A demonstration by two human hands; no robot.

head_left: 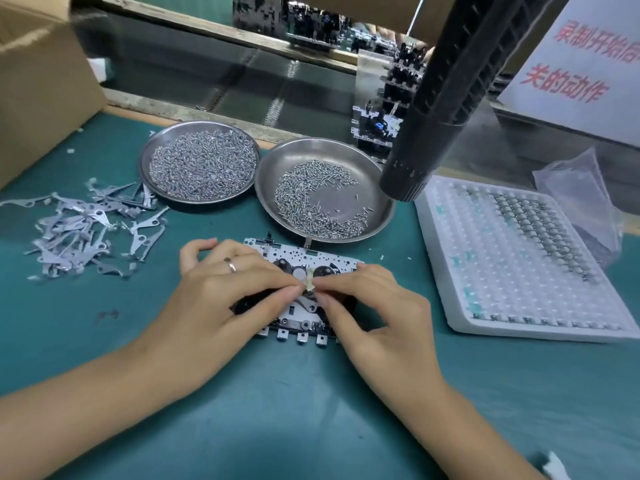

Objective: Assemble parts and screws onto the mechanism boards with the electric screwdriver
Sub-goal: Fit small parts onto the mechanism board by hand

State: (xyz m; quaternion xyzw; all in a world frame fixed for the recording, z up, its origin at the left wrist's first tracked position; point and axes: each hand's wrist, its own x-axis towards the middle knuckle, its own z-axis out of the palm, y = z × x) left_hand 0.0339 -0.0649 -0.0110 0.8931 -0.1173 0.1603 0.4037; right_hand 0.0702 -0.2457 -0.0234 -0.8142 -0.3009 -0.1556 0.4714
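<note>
Mechanism board [298, 252]: flat on green mat, centre, near the person. Left hand [221, 292] and right hand [377, 306] together pinch a small metal part [309, 280] over it; seating in progress. Electric screwdriver [446, 81]: hanging, untouched. Screws remain in right dish [377, 216]; driving apparently pending.

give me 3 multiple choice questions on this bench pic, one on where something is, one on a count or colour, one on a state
1. Where is the pile of flat metal levers?
A. left of the mechanism board
B. in the white tray
C. inside a dish

2. How many round steel dishes hold screws?
A. one
B. two
C. four

3. What are the hands doing?
A. resting flat on the mat
B. gripping the screwdriver
C. pinching a small part over the board

Answers: 1 A, the levers lie on the mat left of the mechanism board. 2 B, the left dish and right dish. 3 C, left hand and right hand meet at the small part.
</note>
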